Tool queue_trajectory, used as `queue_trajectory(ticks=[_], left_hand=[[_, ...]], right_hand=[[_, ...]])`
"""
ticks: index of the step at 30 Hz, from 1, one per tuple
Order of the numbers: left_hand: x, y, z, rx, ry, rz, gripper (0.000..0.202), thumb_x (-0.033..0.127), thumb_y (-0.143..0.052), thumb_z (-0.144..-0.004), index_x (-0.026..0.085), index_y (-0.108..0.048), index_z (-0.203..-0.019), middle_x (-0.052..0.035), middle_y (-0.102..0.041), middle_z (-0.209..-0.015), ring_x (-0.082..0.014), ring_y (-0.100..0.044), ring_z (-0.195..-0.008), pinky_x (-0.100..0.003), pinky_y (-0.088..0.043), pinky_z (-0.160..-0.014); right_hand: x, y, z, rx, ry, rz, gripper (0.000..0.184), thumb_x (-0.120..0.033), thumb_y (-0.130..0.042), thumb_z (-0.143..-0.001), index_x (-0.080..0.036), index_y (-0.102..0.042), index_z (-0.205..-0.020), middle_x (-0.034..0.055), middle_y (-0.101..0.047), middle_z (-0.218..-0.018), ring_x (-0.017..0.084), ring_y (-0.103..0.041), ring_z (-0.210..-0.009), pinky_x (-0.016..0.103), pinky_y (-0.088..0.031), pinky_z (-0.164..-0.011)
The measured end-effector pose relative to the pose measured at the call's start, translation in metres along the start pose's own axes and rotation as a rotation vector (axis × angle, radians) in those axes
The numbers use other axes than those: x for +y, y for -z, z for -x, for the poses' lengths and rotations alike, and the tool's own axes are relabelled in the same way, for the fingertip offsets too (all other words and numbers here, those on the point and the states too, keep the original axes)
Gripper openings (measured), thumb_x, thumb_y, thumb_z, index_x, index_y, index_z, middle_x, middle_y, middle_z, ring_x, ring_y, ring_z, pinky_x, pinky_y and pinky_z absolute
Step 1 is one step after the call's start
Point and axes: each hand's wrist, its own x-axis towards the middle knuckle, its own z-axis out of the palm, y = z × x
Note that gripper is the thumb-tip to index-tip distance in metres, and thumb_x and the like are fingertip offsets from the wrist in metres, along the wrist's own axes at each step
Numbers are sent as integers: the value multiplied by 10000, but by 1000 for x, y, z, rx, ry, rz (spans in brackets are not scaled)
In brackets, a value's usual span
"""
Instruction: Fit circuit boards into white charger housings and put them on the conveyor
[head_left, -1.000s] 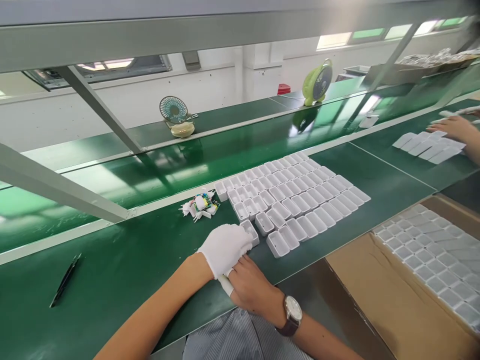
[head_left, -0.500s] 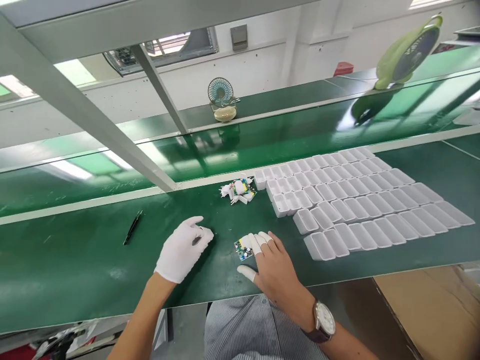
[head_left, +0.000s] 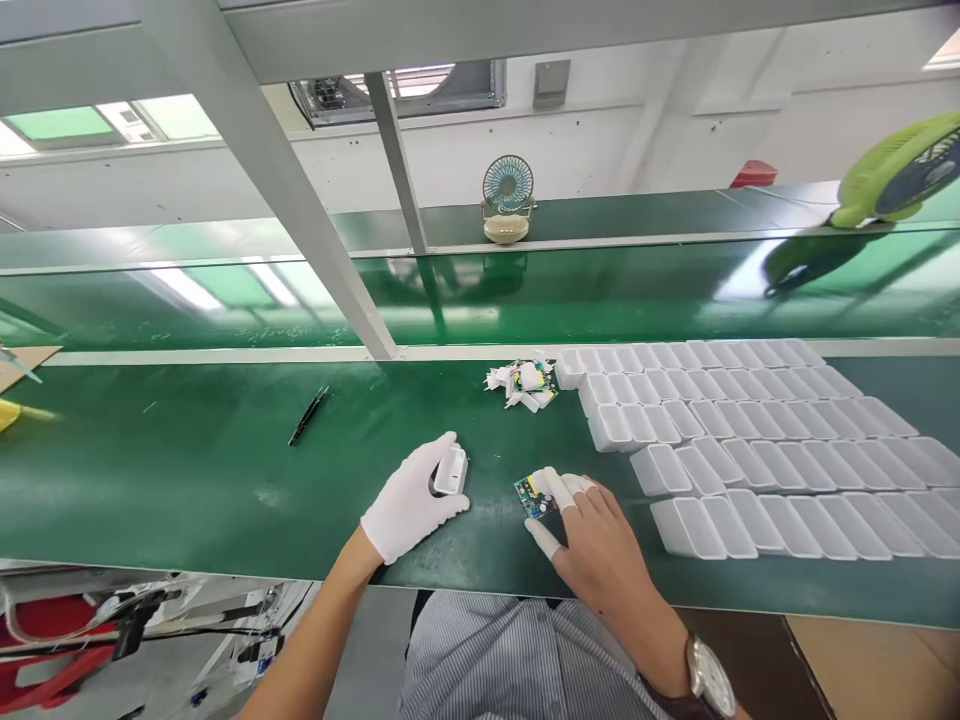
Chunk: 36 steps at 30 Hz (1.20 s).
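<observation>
My left hand [head_left: 416,500], in a white glove, is closed around a small white plastic case [head_left: 451,470]. The open side of the case faces up, and a dark slot shows in it. To the right, my right hand [head_left: 596,525] wears white finger cots and has its fingers over a green circuit board [head_left: 531,494] with a white and yellow part on it. The thumb lies by the near edge of the board, and the fingers cover its right side. Beyond both hands sits a pile of circuit boards and white parts [head_left: 525,383].
Rows of open white cases [head_left: 780,420] cover the right of the green bench [head_left: 187,470]. Black tweezers [head_left: 308,415] lie to the left. A metal post [head_left: 300,200] rises at the back edge. Beyond stand a small fan [head_left: 508,195] and a green fan [head_left: 892,170].
My view has levelled and swung left. The left hand has turned the case, so its open side now shows. The right hand stays at the circuit board.
</observation>
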Motion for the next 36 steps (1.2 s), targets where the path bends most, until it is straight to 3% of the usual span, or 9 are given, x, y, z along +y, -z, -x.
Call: queue_trajectory(ticks=[4, 9, 15, 17, 23, 27, 31, 33, 36], left_hand=[[10, -14, 6, 31, -19, -23, 790, 230, -797, -702, 305, -495, -1429, -72, -569, -1403, -292, -569, -1287, -447, -480, -1102], [18, -32, 23, 72, -89, 14, 836, 168, -740, -763, 354, -388, -1497, -65, -531, -1430, -262, -568, -1293, -397, -496, -1078], [21, -49, 31, 115, -99, 30, 804, 179, -740, -775, 321, -389, -1484, -93, -531, -1409, -276, -568, -1285, -410, -499, -1074], [23, -50, 32, 121, -111, 42, 776, 174, -736, -779, 310, -401, -1466, -98, -519, -1407, -273, -559, -1288, -421, -486, -1089], [24, -47, 26, 107, -56, 24, 719, 141, -694, -789, 291, -421, -1437, -83, -543, -1413, -278, -543, -1308, -475, -459, -1109], [22, -42, 21, 101, 19, -21, 723, 193, -686, -814, 303, -392, -1466, -59, -559, -1437, -284, -529, -1335, -499, -440, -1124], [32, -30, 31, 274, 57, -147, 868, 345, -795, -754, 271, -370, -1507, -110, -508, -1482, -346, -491, -1358, -517, -467, -1086], [41, -28, 42, 341, 0, -185, 761, 363, -806, -748, 284, -479, -1430, -94, -594, -1373, -335, -559, -1275, -483, -509, -1028], [56, -40, 57, 223, -103, -144, 599, 328, -734, -824, 313, -517, -1382, -46, -667, -1251, -249, -682, -1032, -387, -566, -894]], right_hand=[[-1, -1, -3, 15, -26, -79, 623, -287, -621, -925, -122, -395, -1481, 176, -657, -1136, 375, -597, -1133, 587, -507, -997], [-4, 15, -3, 5, -120, -367, 664, -271, -592, -929, -193, -313, -1528, 151, -572, -1341, 319, -533, -1270, 514, -535, -1015], [-8, 35, -8, -46, 5, -443, 603, -203, -557, -914, -230, -374, -1488, 104, -601, -1330, 273, -559, -1245, 554, -401, -1154], [-6, 35, -9, -58, 42, -420, 632, -199, -550, -919, -223, -339, -1514, 106, -613, -1312, 267, -575, -1221, 564, -375, -1167], [-3, 23, -9, -149, -8, -296, 722, -244, -583, -938, -197, -238, -1570, 111, -662, -1162, 298, -611, -1094, 582, -477, -1030], [3, 16, -3, -153, -14, -253, 781, -335, -657, -934, -172, -234, -1571, 140, -645, -1223, 328, -579, -1182, 646, -391, -1115], [13, 13, 6, -128, -47, -232, 704, -281, -645, -938, -184, -307, -1548, 168, -610, -1286, 365, -533, -1258, 621, -481, -1041], [15, 13, 8, -109, -81, -268, 603, -217, -568, -969, -196, -349, -1530, 161, -620, -1243, 343, -558, -1220, 571, -536, -986], [12, 17, 8, -92, -99, -391, 543, -178, -523, -979, -209, -389, -1505, 147, -604, -1257, 301, -552, -1232, 516, -537, -1015]])
